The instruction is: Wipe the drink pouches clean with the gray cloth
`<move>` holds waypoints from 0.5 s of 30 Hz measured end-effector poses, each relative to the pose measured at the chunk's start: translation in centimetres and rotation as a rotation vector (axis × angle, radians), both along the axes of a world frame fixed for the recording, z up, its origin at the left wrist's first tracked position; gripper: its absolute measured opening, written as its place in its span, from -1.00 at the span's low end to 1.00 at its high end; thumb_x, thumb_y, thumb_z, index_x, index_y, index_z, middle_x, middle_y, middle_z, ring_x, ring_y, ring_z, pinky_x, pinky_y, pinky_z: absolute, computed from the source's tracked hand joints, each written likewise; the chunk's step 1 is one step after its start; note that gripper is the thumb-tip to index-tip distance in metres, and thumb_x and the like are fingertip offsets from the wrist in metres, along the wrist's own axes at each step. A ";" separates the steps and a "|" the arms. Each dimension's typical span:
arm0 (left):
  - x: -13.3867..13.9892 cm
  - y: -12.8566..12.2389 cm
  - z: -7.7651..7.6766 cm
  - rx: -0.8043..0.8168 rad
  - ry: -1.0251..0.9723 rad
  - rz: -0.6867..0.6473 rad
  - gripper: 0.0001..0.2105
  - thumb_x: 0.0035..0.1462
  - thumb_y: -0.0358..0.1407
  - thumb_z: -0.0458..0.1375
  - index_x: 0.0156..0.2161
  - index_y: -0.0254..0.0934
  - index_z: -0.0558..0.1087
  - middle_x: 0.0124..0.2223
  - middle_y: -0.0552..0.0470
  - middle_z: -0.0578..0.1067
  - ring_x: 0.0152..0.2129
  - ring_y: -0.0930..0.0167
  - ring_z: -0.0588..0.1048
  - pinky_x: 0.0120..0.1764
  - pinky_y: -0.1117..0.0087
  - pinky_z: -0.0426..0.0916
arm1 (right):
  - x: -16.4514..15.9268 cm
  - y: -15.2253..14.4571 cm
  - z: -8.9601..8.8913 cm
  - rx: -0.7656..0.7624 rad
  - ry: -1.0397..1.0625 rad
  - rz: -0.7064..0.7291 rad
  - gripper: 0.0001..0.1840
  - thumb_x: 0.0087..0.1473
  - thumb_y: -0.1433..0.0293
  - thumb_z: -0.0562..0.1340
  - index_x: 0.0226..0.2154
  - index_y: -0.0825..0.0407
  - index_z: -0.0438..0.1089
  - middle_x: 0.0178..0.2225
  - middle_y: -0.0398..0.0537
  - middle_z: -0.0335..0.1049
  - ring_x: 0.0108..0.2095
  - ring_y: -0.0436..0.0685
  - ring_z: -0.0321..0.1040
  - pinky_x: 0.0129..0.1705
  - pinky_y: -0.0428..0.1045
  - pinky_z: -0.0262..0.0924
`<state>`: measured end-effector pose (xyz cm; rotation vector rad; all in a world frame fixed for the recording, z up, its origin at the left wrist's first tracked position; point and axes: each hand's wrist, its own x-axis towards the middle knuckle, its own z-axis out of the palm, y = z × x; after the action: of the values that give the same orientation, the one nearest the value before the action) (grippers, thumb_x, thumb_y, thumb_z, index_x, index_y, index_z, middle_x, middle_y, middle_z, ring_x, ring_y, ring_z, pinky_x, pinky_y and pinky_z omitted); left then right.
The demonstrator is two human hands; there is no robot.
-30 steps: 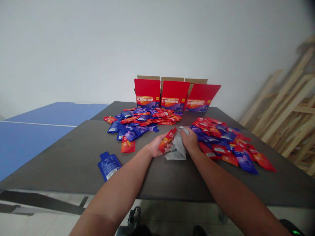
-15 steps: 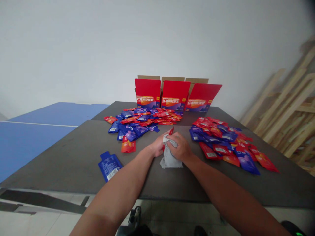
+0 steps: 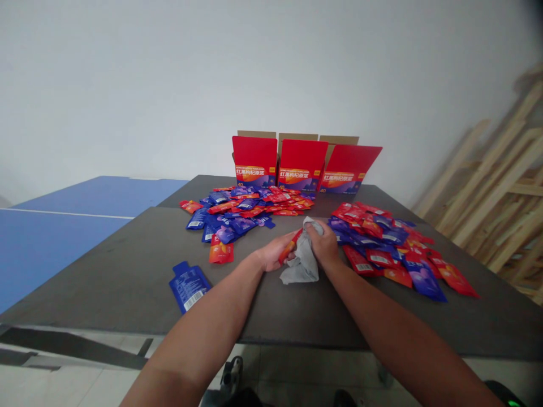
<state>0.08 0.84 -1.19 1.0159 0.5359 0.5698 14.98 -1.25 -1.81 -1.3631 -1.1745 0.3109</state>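
My left hand [image 3: 274, 252] is closed on a red-orange pouch [image 3: 290, 247], which tilts up to the right above the dark table. In my right hand [image 3: 324, 242] is a thin grey cloth [image 3: 304, 261], pinched at its top and pressed over the pouch's upper end. The cloth hides that end, and its lower part hangs loose. Left of my forearm lies a single blue pouch [image 3: 188, 284] with a barcode. A heap of red and blue pouches [image 3: 241, 206] spreads beyond my left hand, and another pouch heap [image 3: 382, 237] lies beside my right hand.
Three red and purple cartons [image 3: 302, 164] with raised flaps stand in a row at the back of the dark table [image 3: 127, 271]. A blue table [image 3: 85, 226] adjoins on the left. Wooden planks [image 3: 496, 186] lean against the wall at right.
My right hand has moved up and to the right with the cloth, sliding towards the pouch's upper end. More of the red-orange pouch now shows in my left hand.
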 end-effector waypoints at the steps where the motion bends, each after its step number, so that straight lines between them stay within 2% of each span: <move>1: -0.1 0.1 0.0 -0.021 0.010 -0.011 -0.72 0.09 -0.07 0.16 -0.22 -0.24 0.41 -0.58 0.19 0.27 -0.77 0.60 0.19 -0.74 0.60 -0.12 | 0.1 0.1 0.0 -0.009 0.015 -0.005 -0.55 0.00 0.07 0.20 -0.24 0.08 0.48 -0.30 0.00 0.51 -0.28 0.17 0.40 -0.18 0.05 0.28; 5: -0.6 0.4 0.1 -0.159 -0.020 -0.098 -0.71 0.15 -0.08 0.10 -0.36 -0.31 0.37 -0.60 0.15 0.25 -0.76 0.60 0.17 -0.76 0.61 -0.12 | 0.7 0.5 -0.4 -0.045 0.082 -0.040 -0.54 -0.02 0.07 0.21 -0.24 0.09 0.49 -0.34 -0.01 0.51 -0.33 0.16 0.39 -0.25 0.03 0.28; 8: -1.0 0.6 0.5 -0.280 -0.100 -0.127 -0.71 0.18 -0.13 0.05 -0.35 -0.36 0.38 -0.56 0.09 0.30 -0.75 0.60 0.19 -0.77 0.61 -0.07 | 1.2 1.1 -0.8 -0.066 0.134 -0.059 -0.53 -0.06 0.06 0.22 -0.24 0.09 0.49 -0.34 0.00 0.51 -0.35 0.16 0.39 -0.28 0.03 0.28; 10: -1.3 0.8 0.8 -0.307 -0.185 -0.032 -0.80 0.16 -0.21 0.09 -0.29 -0.35 0.39 -0.50 0.07 0.35 -0.70 0.58 0.27 -0.74 0.62 0.04 | 1.5 1.3 -0.9 -0.061 0.156 -0.068 -0.51 -0.07 0.06 0.22 -0.24 0.09 0.49 -0.32 0.00 0.51 -0.35 0.15 0.38 -0.27 0.03 0.28; 12: -1.4 1.1 0.9 -0.277 -0.275 0.132 -0.88 0.11 -0.33 0.14 -0.22 -0.31 0.40 -0.44 0.07 0.40 -0.64 0.55 0.37 -0.68 0.61 0.18 | 1.6 1.2 -0.8 -0.042 0.150 -0.075 -0.51 -0.06 0.05 0.22 -0.24 0.10 0.49 -0.33 -0.01 0.51 -0.36 0.14 0.38 -0.27 0.02 0.27; 15: -1.3 1.8 0.9 -0.240 -0.348 0.350 -0.86 0.10 -0.42 0.17 -0.19 -0.29 0.40 -0.40 0.08 0.46 -0.59 0.55 0.44 -0.56 0.58 0.33 | 1.5 0.8 -0.3 -0.008 0.063 -0.054 -0.52 -0.02 0.05 0.20 -0.23 0.10 0.48 -0.35 -0.03 0.50 -0.36 0.14 0.37 -0.26 0.03 0.28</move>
<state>-1.26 2.68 -0.31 0.5786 0.4596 0.9489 16.44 -0.45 -2.12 -1.3797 -1.0837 0.3181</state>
